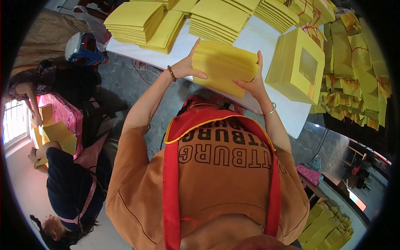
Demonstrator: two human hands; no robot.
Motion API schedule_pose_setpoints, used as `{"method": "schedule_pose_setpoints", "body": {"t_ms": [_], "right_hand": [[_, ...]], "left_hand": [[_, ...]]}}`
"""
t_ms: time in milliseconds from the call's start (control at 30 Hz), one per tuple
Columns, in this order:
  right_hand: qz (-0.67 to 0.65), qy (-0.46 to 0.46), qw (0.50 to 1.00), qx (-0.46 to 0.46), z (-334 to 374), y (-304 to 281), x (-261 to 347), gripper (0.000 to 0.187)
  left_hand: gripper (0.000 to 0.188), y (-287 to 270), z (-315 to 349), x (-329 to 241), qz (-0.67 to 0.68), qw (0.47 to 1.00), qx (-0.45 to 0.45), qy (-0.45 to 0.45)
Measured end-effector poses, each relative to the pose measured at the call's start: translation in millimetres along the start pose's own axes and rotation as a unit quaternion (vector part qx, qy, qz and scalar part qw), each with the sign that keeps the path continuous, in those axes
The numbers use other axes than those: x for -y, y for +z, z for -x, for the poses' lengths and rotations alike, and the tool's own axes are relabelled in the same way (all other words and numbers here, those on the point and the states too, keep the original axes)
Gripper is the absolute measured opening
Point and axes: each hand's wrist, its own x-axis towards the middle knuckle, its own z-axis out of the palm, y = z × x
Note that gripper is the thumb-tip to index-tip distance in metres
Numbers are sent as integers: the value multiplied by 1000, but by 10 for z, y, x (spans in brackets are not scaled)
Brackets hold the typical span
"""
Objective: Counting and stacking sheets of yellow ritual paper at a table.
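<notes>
Between my two hands is a thick stack of yellow paper sheets [223,68], held over the near edge of the white table [177,62]. My left hand [191,66] grips its left end, thumb on the near face and fingers round the side. On the opposite end my right hand [255,81] closes the same way, its thumb pressed to the lower right of the stack. Just right of that hand stands a tall block of yellow paper [287,66] with a pale panel on its side. Fanned yellow stacks [137,23] lie along the table's far side.
Red-string-tied yellow bundles [352,58] are heaped beyond the table's right end. A blue and white container [85,49] sits at the far left. Two people work at left beside a pink-covered table [62,108]. More yellow bundles [327,227] lie at lower right.
</notes>
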Motion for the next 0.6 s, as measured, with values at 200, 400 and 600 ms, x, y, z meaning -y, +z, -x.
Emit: {"method": "schedule_pose_setpoints", "body": {"t_ms": [200, 400, 600], "right_hand": [[149, -45, 986, 61, 249, -251, -314, 132], [117, -61, 990, 47, 245, -205, -304, 133], [125, -42, 991, 6, -83, -323, -416, 133]], "left_hand": [[135, 238, 96, 106, -240, 966, -32, 88], [127, 297, 34, 69, -328, 934, -85, 113], [123, 175, -251, 35, -277, 953, -114, 42]]}}
